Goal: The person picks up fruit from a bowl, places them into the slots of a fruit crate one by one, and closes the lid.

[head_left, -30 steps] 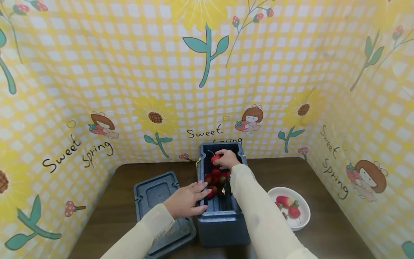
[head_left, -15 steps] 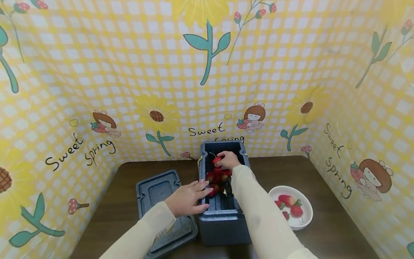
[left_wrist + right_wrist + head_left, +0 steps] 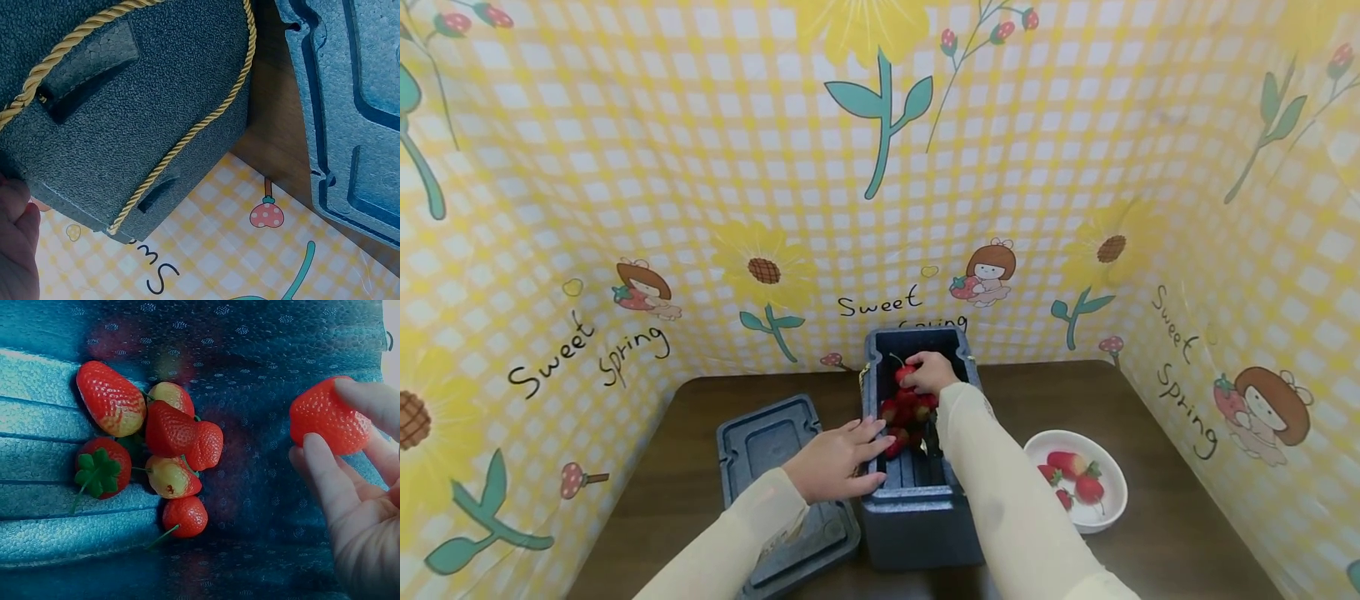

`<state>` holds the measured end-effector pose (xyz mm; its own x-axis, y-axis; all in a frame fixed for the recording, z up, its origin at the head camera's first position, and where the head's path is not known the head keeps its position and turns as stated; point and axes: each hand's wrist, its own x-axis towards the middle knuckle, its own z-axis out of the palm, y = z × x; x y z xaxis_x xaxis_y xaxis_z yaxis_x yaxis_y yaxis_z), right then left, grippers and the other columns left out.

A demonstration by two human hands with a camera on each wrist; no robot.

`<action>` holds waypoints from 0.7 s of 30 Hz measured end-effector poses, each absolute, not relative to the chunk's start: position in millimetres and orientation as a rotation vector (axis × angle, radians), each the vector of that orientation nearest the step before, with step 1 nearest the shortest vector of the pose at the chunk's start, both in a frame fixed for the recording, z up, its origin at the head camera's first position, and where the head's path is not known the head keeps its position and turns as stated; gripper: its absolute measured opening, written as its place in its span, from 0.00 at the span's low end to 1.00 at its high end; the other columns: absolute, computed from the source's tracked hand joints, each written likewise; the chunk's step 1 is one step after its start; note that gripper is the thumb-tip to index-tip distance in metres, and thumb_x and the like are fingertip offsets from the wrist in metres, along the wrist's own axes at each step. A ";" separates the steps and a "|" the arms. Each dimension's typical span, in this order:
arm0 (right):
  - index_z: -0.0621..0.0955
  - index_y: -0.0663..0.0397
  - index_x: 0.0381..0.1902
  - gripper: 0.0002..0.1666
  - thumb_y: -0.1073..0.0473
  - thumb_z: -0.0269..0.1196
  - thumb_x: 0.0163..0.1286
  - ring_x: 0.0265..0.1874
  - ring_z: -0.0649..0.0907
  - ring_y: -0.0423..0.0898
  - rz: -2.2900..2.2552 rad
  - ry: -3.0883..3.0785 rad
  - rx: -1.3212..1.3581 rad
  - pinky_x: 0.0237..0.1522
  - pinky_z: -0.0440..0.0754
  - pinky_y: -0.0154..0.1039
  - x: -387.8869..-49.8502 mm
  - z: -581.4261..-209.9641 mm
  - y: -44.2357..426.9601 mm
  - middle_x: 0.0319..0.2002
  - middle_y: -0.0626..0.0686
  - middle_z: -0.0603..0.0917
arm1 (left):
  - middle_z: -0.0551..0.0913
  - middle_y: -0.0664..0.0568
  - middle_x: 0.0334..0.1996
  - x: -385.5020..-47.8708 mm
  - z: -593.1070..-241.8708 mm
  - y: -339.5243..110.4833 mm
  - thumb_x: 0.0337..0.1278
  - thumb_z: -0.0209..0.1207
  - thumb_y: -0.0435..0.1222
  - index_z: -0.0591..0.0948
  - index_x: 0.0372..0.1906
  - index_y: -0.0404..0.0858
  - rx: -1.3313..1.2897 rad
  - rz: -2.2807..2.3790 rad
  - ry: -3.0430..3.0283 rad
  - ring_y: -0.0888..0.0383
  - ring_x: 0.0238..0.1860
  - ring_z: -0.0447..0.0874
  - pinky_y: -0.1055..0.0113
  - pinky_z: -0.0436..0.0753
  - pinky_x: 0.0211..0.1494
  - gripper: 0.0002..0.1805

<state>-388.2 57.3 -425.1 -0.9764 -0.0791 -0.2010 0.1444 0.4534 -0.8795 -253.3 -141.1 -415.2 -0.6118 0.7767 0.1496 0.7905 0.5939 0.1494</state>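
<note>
Viewpoint shifts slightly since earlier; right hand [image 3: 932,373] pinches strawberry [image 3: 317,412], left hand [image 3: 837,461] spread on box [image 3: 921,533]; sleeve [image 3: 1000,492] hides bowl [image 3: 1111,502] part, lower right.

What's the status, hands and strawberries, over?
Right hand pinches strawberry, apart from strawberry pile. Left hand on foam box rim. Lid off, beside box; no obstruction visible.

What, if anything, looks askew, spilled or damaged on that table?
Nothing looks spilled or damaged: the loose strawberries lie inside the box and the bowl. Only the lid sits askew, beside the box on the table, its edges out of line with the box's. It may simply be set aside.
</note>
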 end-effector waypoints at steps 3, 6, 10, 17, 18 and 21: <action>0.79 0.65 0.53 0.26 0.68 0.69 0.55 0.34 0.86 0.54 -1.531 2.495 0.054 0.40 0.84 0.45 -388.8 -424.3 57.6 0.52 0.65 0.80 | 0.70 0.39 0.65 -253.8 -415.0 -140.9 0.64 0.52 0.49 0.74 0.65 0.37 -1.345 -0.320 -2.758 0.46 0.66 0.67 0.54 0.66 0.67 0.29; 0.79 0.64 0.54 0.26 0.67 0.69 0.55 0.34 0.86 0.55 -1.531 2.503 0.055 0.39 0.84 0.44 -388.8 -424.1 58.0 0.51 0.64 0.80 | 0.69 0.39 0.65 -254.5 -416.3 -141.0 0.65 0.51 0.47 0.73 0.65 0.36 -1.345 -0.326 -2.765 0.46 0.66 0.67 0.54 0.66 0.67 0.28; 0.77 0.62 0.58 0.30 0.60 0.68 0.58 0.41 0.84 0.58 -1.524 2.477 0.025 0.39 0.84 0.45 -387.9 -424.5 59.1 0.53 0.64 0.79 | 0.69 0.39 0.65 -253.6 -415.9 -141.6 0.66 0.50 0.47 0.73 0.65 0.36 -1.356 -0.327 -2.768 0.46 0.67 0.66 0.53 0.65 0.67 0.28; 0.65 0.55 0.70 0.39 0.48 0.63 0.65 0.57 0.76 0.62 -1.474 2.358 -0.130 0.46 0.81 0.53 -389.4 -386.1 81.4 0.64 0.65 0.70 | 0.68 0.39 0.66 -251.7 -413.2 -145.5 0.67 0.50 0.48 0.72 0.66 0.35 -1.369 -0.377 -2.815 0.45 0.67 0.65 0.52 0.65 0.67 0.29; 0.64 0.56 0.71 0.39 0.49 0.62 0.67 0.57 0.76 0.63 -1.467 2.353 -0.162 0.47 0.81 0.54 -389.1 -376.4 89.2 0.64 0.65 0.70 | 0.68 0.39 0.66 -252.2 -413.3 -145.5 0.67 0.50 0.48 0.72 0.66 0.35 -1.373 -0.373 -2.813 0.45 0.67 0.65 0.52 0.65 0.67 0.29; 0.62 0.57 0.71 0.37 0.51 0.59 0.70 0.57 0.75 0.63 -1.438 2.367 -0.226 0.49 0.80 0.54 -384.4 -349.0 119.3 0.65 0.66 0.68 | 0.67 0.39 0.67 -255.0 -412.5 -141.8 0.67 0.50 0.48 0.71 0.66 0.36 -1.382 -0.382 -2.802 0.45 0.68 0.64 0.53 0.64 0.68 0.29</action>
